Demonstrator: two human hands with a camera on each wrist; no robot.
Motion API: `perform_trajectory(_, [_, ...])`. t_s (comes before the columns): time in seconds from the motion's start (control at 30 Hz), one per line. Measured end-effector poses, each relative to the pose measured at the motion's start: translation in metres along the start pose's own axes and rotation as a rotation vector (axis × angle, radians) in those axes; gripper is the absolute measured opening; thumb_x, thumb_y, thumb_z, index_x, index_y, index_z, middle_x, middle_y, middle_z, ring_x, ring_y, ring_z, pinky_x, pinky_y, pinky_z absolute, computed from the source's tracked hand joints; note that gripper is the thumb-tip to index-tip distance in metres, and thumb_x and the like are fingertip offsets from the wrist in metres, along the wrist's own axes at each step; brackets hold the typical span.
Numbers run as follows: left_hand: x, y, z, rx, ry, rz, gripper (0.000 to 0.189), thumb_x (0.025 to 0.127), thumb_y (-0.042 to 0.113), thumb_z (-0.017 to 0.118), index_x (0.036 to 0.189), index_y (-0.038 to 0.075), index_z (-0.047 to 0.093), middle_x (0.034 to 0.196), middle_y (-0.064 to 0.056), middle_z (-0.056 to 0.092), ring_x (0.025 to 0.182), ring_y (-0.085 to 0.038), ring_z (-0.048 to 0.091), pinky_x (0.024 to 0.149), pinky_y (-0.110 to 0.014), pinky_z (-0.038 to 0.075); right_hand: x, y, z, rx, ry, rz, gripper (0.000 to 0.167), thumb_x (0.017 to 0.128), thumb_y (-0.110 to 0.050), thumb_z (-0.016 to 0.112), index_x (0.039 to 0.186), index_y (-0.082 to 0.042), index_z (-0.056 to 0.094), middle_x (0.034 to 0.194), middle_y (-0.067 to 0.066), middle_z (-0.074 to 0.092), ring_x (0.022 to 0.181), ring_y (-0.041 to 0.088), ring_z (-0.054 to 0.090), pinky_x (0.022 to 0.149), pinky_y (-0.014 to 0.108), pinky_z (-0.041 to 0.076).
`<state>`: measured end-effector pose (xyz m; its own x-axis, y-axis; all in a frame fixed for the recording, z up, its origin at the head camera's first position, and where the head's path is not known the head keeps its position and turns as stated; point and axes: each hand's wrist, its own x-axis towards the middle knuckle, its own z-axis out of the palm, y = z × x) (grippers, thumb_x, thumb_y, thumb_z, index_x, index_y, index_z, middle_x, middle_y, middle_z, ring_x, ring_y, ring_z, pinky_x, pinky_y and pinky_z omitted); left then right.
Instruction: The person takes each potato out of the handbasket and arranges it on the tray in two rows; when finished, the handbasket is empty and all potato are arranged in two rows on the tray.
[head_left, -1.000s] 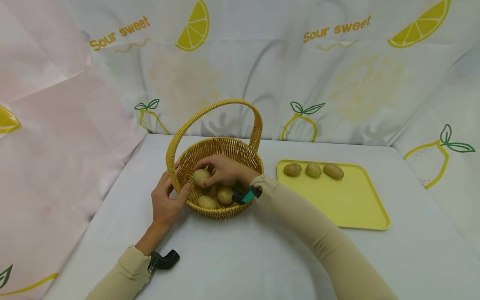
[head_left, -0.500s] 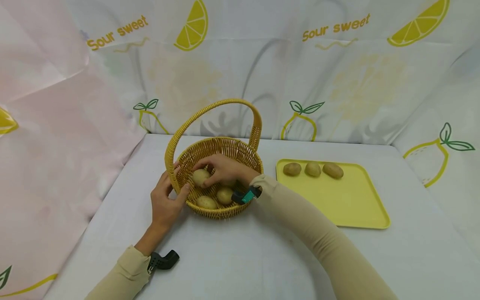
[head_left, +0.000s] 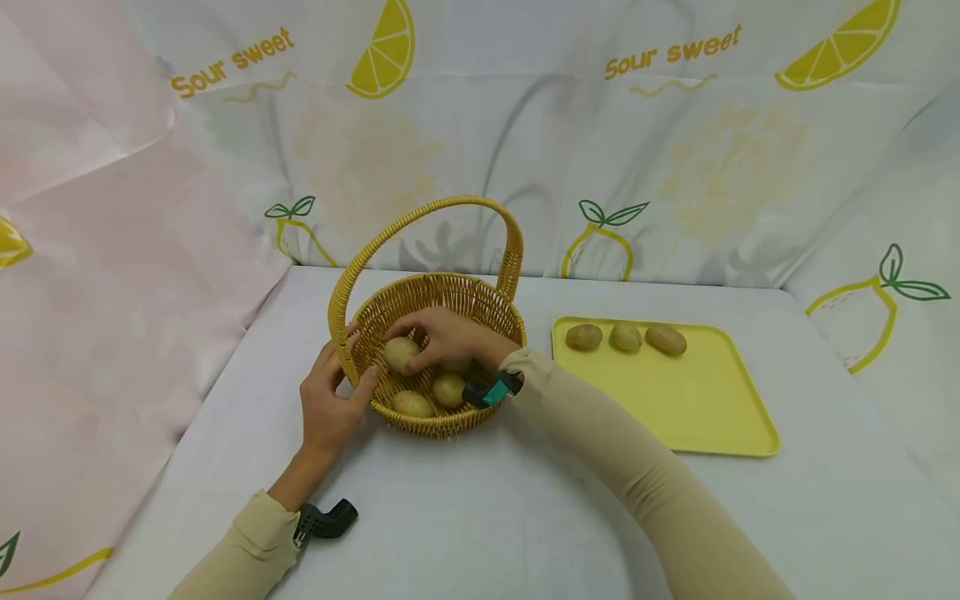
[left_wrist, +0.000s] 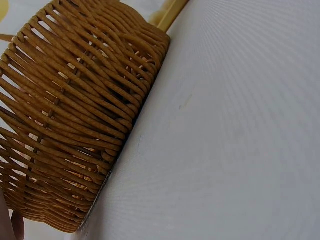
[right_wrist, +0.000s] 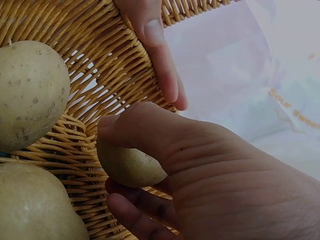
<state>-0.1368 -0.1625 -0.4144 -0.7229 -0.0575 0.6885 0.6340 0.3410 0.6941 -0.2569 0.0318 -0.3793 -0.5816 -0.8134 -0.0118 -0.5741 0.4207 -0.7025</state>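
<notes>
A round wicker basket (head_left: 468,296) with a tall arched handle stands on the table, and my left hand (head_left: 330,408) grips its left side by the handle's base, thumb over the rim. Inside it, my right hand (head_left: 446,333) holds a potato (head_left: 400,353) between thumb and fingers. The right wrist view shows that potato (right_wrist: 131,167) beneath the thumb, above the woven bottom. Near the basket's front lie two more potatoes, one pale (head_left: 412,404) and one browner (head_left: 448,390). Another is mostly hidden under the right hand.
To the right of the basket lies a yellow tray (head_left: 720,408). Along its back edge three potatoes sit in a row: left (head_left: 584,337), middle (head_left: 626,337) and right (head_left: 666,340). A lemon-printed cloth hangs behind the white table.
</notes>
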Motion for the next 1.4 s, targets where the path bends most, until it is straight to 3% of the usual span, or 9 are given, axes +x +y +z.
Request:
perform_trajectory(0.27, [0.0,0.001,0.0,0.002,0.0,-0.004,0.047,0.087,-0.01,0.07,0.132,-0.017,0.061,0.14,-0.032,0.056,0.128,-0.052,0.053,0.1,-0.024,0.049,0.0,0.001,0.0,0.016,0.005,-0.009,0.053,0.087,-0.015,0.085,0.137,-0.01,0.068,0.124,0.001,0.068,0.108,0.014,0.061,0.091,0.024,0.048])
perform_trajectory(0.5, [-0.002,-0.011,0.001,0.011,-0.001,0.002,0.048,0.086,-0.011,0.069,0.133,-0.017,0.06,0.141,-0.031,0.056,0.129,-0.048,0.054,0.1,-0.025,0.05,0.0,0.001,0.0,0.026,0.009,-0.007,0.053,0.086,-0.015,0.085,0.136,-0.009,0.068,0.121,0.0,0.069,0.106,0.014,0.061,0.09,0.025,0.049])
perform_trajectory(0.73, [0.001,0.005,-0.001,-0.007,-0.012,-0.007,0.047,0.086,-0.013,0.068,0.132,-0.019,0.06,0.14,-0.034,0.055,0.127,-0.053,0.053,0.101,-0.026,0.05,-0.001,0.0,0.0,0.024,0.011,-0.004,0.053,0.086,-0.015,0.085,0.136,-0.009,0.068,0.121,0.001,0.069,0.105,0.014,0.061,0.089,0.024,0.048])
perform_trajectory(1.4, [0.001,0.004,-0.002,-0.004,-0.022,-0.021,0.047,0.088,-0.013,0.068,0.133,-0.018,0.059,0.141,-0.034,0.054,0.129,-0.053,0.052,0.102,-0.026,0.049,-0.001,0.001,0.0,0.021,0.005,0.001,0.054,0.086,-0.016,0.085,0.137,-0.01,0.068,0.125,0.002,0.068,0.108,0.014,0.06,0.091,0.024,0.048])
